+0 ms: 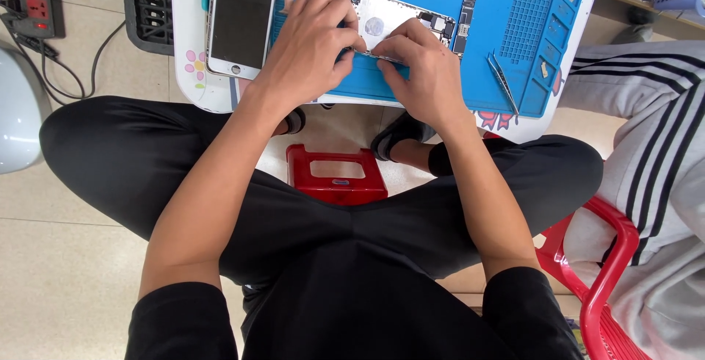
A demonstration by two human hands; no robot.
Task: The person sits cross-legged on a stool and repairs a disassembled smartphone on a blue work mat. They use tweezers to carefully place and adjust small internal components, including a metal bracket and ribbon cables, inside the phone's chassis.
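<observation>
An opened phone body (400,18) with its circuit parts showing lies on a blue work mat (514,73) on a small white table (192,84). My left hand (308,44) rests over the phone's left end, fingers curled onto its edge. My right hand (418,73) presses on the phone's near edge, fingertips pinched together there. What the fingertips pinch is hidden. The two hands almost touch.
A detached white phone screen (239,18) lies left of the mat. Tweezers (503,81) lie on the mat's right side. A red stool (336,175) stands between my legs. Another person in a striped grey sleeve (646,132) sits at right on a red chair (606,279). A power strip (33,0) is at far left.
</observation>
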